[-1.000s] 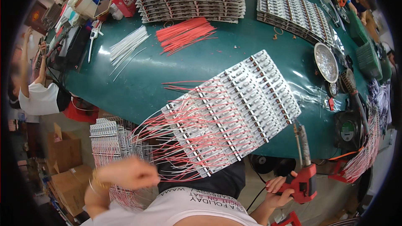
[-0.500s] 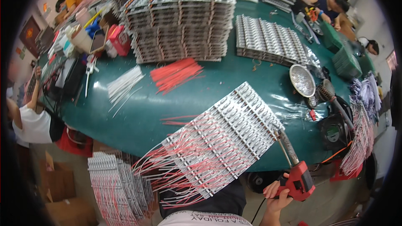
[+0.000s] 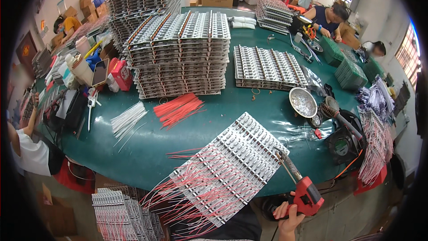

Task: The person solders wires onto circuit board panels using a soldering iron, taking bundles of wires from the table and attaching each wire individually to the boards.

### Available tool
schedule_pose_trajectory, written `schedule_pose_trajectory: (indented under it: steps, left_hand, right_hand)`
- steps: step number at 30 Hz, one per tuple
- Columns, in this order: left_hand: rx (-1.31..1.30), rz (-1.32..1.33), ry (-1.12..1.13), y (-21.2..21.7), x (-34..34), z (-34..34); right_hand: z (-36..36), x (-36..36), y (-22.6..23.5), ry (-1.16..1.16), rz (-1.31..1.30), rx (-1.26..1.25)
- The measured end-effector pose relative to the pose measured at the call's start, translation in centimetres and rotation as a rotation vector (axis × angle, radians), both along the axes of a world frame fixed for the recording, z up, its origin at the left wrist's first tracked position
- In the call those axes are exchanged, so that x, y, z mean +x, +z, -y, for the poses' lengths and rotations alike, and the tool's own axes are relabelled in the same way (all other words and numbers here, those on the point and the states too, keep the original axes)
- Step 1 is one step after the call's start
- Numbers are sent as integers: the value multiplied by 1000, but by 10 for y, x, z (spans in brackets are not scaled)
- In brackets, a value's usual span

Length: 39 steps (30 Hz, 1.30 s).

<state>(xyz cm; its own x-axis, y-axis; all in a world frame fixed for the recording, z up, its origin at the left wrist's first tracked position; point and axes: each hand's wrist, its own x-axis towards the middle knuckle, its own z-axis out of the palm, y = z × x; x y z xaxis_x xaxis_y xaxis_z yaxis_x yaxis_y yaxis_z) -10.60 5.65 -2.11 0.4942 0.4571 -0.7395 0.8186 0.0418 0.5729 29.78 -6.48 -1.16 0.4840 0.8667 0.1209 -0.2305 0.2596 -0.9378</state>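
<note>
Looking down through the head camera, I see my right hand at the bottom edge, just off the near edge of the green worktop. Its fingers are wrapped tight around the red handle of a soldering gun. The gun's thin metal tip points up and left and sits at the right end of the big white board. My left hand is not in view, so I cannot tell what its fingers do.

The board lies slanted at the near edge of the worktop and hangs partly over it. Many thin red wires stick out from its lower left side. I think the board is light and flat but bends easily, and the wires are soft and can snag. I would hold it by a bare edge, away from the wires.
</note>
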Motion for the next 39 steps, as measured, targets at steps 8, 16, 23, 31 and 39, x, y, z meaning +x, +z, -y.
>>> schedule_pose_trajectory:
  steps: [8,16,23,31,39]
  left_hand:
    - [-37,8,-38,-6,2,-7]
    - [-72,10,-67,-12,10,-12]
    - [-125,20,-70,-20,6,-12]
    - [-183,22,-82,-27,6,-11]
    - [-246,14,-100,-32,6,-14]
  right_hand:
    - [1,-10,8,32,-1,-16]
    - [3,-9,12,-8,-16,-21]
    - [-1,-15,10,-11,-56,-40]
    - [-3,-19,10,3,-63,-36]
    - [-5,-17,6,13,-63,-31]
